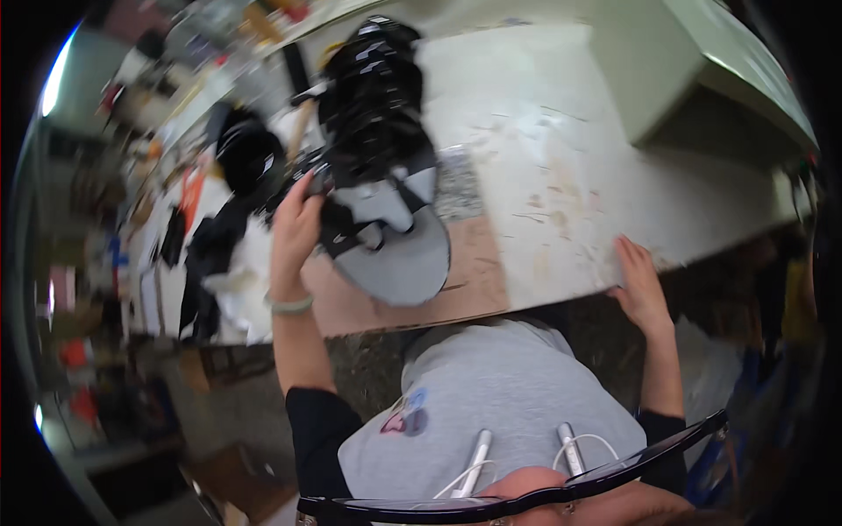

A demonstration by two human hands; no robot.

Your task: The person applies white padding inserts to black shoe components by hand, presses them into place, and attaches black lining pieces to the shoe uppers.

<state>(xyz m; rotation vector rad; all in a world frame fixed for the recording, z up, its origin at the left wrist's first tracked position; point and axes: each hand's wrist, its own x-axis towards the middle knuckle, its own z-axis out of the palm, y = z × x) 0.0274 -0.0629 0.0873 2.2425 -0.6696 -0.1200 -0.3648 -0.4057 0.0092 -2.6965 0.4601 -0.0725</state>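
Note:
My left hand (296, 223) is closed at the left side of a grey, rounded sole-shaped piece (410, 267) with black strap-like parts. Its fingertips meet a small dark item, blurred and partly hidden, whose kind I cannot make out. Behind the grey piece, a row of glossy black pieces (368, 96) runs away from me across the table. My right hand (642, 285) rests at the table's front edge, fingers stretched and apart, holding nothing.
A pinkish-brown board (478, 263) lies under the grey piece on the pale worktable (561, 96). To the left are a round glossy black thing (248, 153), black material (210, 263) and an orange strip (192, 193). A pale green box-like structure (649, 79) stands at the far right.

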